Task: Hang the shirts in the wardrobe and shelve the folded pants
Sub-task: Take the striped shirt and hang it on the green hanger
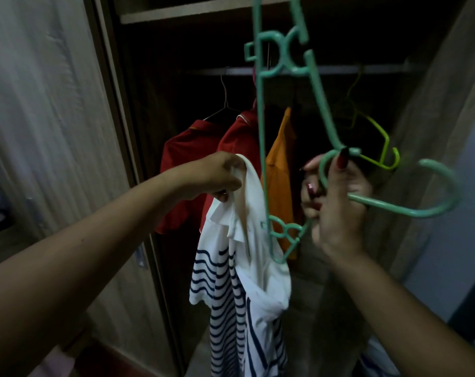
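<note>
Left-hand fingers tight on the striped shirt collar, right-hand fingers around the green hanger neck.

Before the open wardrobe, the left hand holds a shirt, left of the upended hanger in the right hand. The hanger's lower end lies against the shirt. Behind, hung shirts are on the rail, with an empty hanger to their right. A shelf lies above, and the door stands left.
</note>
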A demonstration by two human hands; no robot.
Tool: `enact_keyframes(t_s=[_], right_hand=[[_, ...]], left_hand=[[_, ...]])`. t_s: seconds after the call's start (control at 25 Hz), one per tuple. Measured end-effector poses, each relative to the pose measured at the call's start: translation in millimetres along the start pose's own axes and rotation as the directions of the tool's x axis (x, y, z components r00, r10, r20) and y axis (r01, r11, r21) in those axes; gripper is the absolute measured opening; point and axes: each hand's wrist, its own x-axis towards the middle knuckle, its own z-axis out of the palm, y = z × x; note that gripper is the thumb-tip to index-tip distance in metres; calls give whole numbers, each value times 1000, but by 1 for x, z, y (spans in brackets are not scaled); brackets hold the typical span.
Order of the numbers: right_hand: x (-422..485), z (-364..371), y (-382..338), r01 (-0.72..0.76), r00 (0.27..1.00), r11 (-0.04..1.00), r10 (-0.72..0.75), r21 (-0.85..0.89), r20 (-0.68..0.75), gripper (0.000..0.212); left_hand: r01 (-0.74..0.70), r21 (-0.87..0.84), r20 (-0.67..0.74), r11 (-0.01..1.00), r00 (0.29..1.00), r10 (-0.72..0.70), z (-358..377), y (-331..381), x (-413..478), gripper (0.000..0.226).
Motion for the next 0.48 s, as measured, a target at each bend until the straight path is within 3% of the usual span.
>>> enact_keyframes(t_s=[0.16,0.28,0.36,0.48], right_hand=[[-23,-30,73,-267,962,947,271,-176,-1,65],[-38,-69,98,-412,870,828,481,-380,105,65],[-30,-81,88,-466,759,714,626,-522,178,57],[-1,-77,59,-287,610,548,737,-786,291,57]], left_hand=[[-81,-215,101,973,989,105,-21,-3,-17,42],[-25,-273,83,962,995,49,-51,-26,-28,41],[74,-127,-8,989,997,-75,-58,-47,-29,34],[177,259,-133,949,980,-146,-50,-78,-23,31]])
